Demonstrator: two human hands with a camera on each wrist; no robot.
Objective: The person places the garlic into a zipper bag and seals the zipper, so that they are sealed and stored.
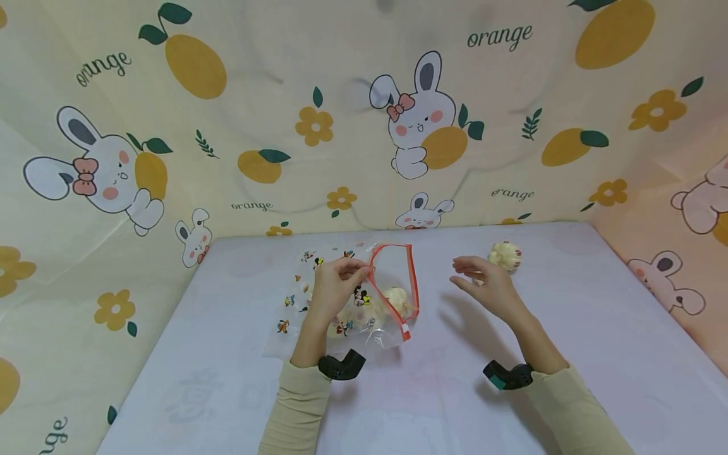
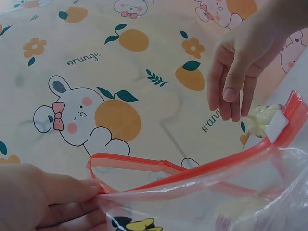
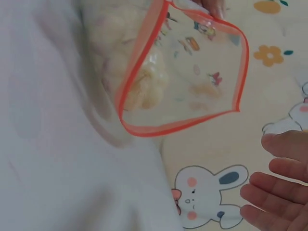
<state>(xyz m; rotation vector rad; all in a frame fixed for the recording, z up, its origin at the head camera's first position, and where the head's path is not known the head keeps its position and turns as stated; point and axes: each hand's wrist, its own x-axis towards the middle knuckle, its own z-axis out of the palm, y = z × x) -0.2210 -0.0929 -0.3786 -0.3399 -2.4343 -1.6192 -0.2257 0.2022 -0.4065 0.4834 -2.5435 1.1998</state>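
A clear zip bag [image 1: 372, 328] with a red rim and cartoon prints lies on the table, its mouth standing open to the right. Inside are several pale lumpy round things [image 3: 144, 84], rather like garlic bulbs. My left hand [image 1: 335, 284] pinches the far edge of the mouth between thumb and fingers; the left wrist view shows this hand [image 2: 53, 197] at the red rim. Off to the right of the bag hovers my right hand [image 1: 491, 287], fingers extended and holding nothing. Just behind it sits another pale lumpy thing with reddish spots [image 1: 506, 256].
The white table [image 1: 227, 392] reaches back to a cream cloth [image 1: 352, 82] printed with rabbits and oranges, which also hangs at both sides. A white slider [image 1: 405, 330] sits at the near end of the bag's red rim. Each wrist wears a black camera [image 1: 342, 365].
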